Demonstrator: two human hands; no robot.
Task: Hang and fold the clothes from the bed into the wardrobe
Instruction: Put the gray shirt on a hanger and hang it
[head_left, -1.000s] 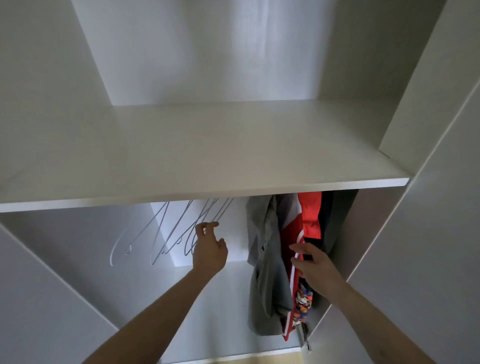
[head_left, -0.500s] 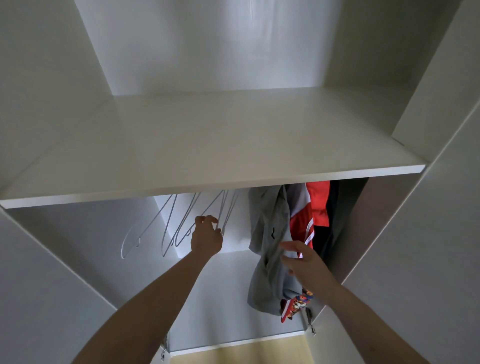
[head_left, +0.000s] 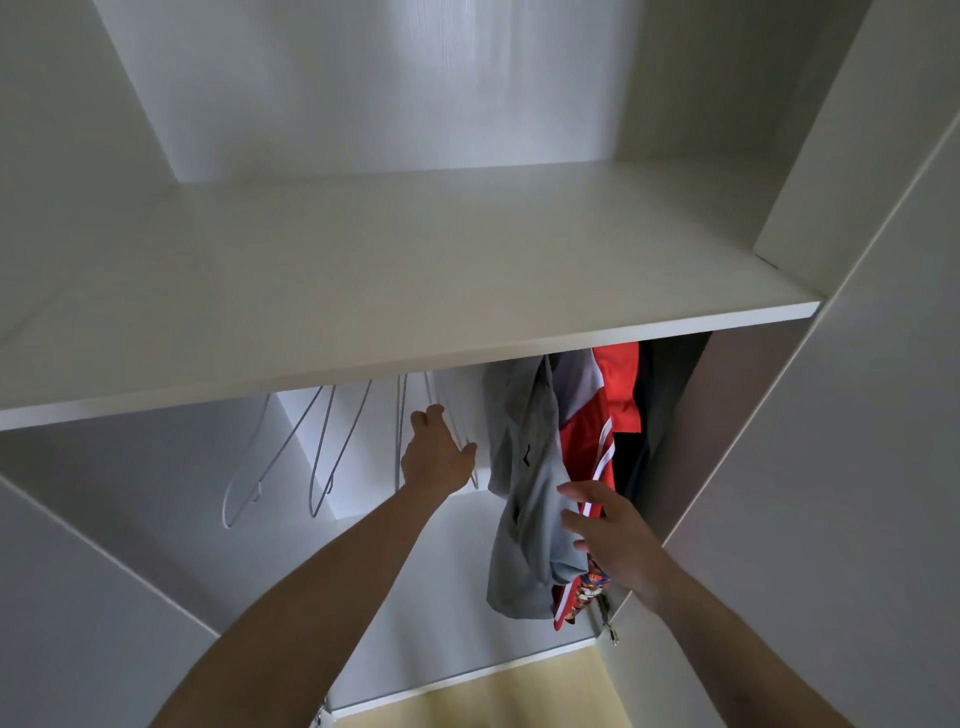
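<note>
Up under the shelf, left hand (head_left: 435, 457) grips a down-hanging hanger (head_left: 464, 441); right hand (head_left: 608, 535) open.

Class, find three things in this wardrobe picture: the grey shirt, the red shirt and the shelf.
grey shirt (head_left: 524, 499): head view, middle of its hanging front.
red shirt (head_left: 618, 384): head view, upper part beside the grey one.
shelf (head_left: 415, 270): head view, bare top surface.

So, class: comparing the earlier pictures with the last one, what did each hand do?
The left hand went from reaching with spread fingers to gripping the rightmost white hanger. The right hand slid left from the red garment onto the grey garment, fingers straight. The other hangers stayed hanging.
</note>
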